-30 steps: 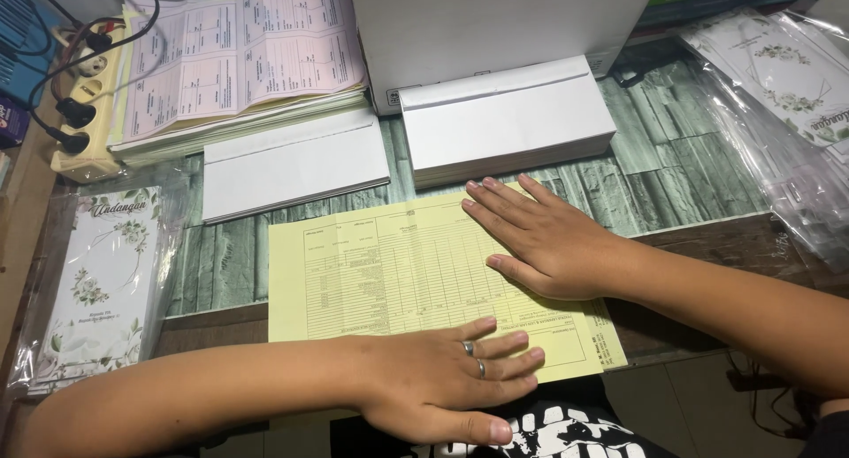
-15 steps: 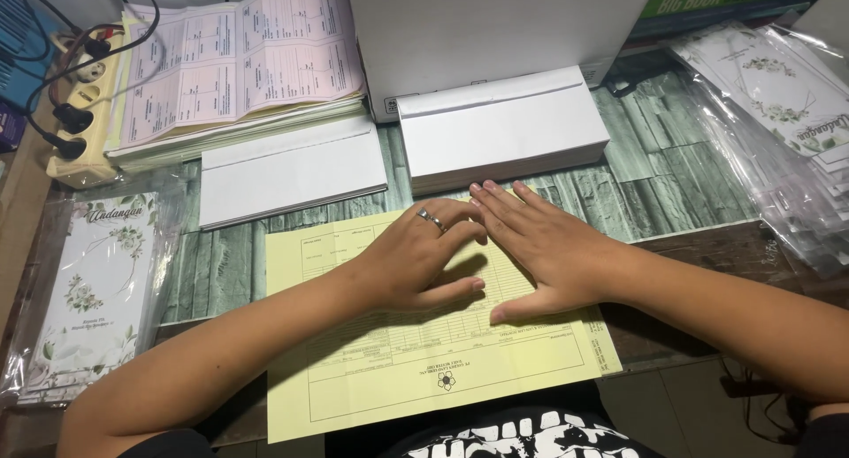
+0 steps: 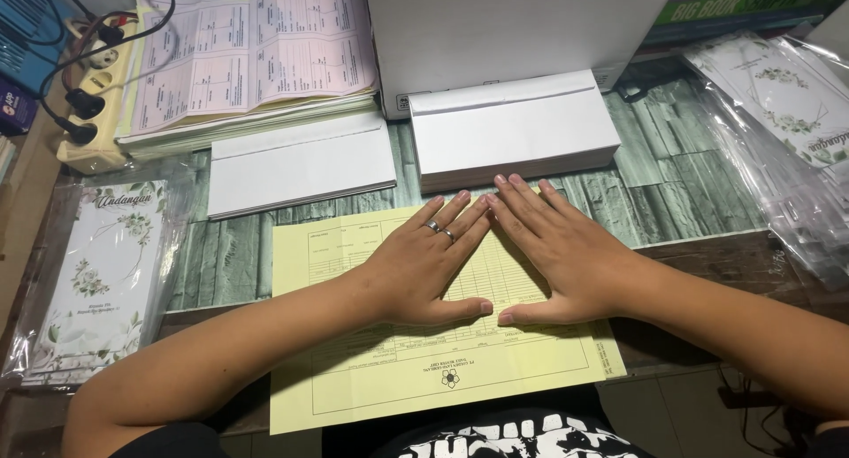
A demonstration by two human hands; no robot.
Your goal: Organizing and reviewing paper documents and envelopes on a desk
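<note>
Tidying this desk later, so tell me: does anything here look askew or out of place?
The yellow form under both hands lies slightly crooked, and its near edge hangs over the table's front edge. The envelope stacks sit fairly square. Nothing looks spilled or torn.

Bright, even light — sharp, glare-free

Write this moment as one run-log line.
left hand: flat on yellow form | right hand: flat on it, thumbs nearly touching | behind: white envelope stacks
</note>
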